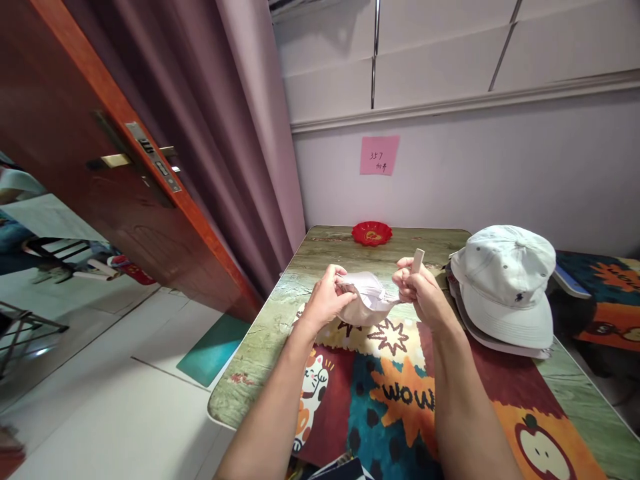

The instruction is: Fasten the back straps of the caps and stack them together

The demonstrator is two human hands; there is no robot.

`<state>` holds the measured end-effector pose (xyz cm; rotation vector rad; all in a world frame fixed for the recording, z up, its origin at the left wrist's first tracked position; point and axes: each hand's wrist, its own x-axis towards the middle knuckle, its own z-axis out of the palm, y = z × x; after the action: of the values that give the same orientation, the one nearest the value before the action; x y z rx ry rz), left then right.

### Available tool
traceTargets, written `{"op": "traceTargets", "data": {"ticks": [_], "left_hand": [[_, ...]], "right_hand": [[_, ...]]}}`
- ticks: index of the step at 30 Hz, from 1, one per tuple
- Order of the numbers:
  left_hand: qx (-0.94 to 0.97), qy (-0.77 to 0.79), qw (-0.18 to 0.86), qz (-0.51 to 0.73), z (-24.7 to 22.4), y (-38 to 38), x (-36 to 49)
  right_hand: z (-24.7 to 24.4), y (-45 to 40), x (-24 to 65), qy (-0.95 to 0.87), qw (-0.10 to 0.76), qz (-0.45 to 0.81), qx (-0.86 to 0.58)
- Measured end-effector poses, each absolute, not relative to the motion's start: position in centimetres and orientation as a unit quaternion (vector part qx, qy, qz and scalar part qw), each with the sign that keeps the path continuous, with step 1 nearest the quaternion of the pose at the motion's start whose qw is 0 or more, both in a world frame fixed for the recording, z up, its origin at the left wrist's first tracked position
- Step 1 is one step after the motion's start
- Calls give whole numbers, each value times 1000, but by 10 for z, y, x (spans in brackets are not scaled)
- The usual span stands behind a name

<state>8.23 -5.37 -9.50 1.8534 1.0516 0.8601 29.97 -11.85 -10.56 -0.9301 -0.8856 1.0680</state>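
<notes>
Above the table is a pale beige cap (364, 313), its lighter inside partly turned upward. My left hand (331, 297) grips the cap's left edge, thumb on top and fingers folded beneath. My right hand (417, 287) is closed round a strap at the cap's right side, and the flat beige strap end (418, 259) sticks up past the fingers. Part of the cap's crown is hidden by the left hand. To the right of my right hand, a white baseball cap (507, 287) with a small dark emblem lies on top of other caps.
A red scalloped dish (372, 233) stands at the back of the wood-patterned table (255, 373). A colourful printed mat (360, 400) covers its middle. On the wall is a pink note (379, 155). To the left are a purple curtain (240, 133) and an open brown door (125, 213).
</notes>
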Motion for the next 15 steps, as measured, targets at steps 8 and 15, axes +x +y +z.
{"op": "traceTargets", "data": {"ticks": [8, 15], "left_hand": [[784, 408, 290, 367, -97, -62, 82], [841, 381, 150, 354, -100, -65, 84]], "right_hand": [[-95, -129, 295, -451, 634, 428, -459], [-86, -131, 279, -500, 586, 349, -535]]}}
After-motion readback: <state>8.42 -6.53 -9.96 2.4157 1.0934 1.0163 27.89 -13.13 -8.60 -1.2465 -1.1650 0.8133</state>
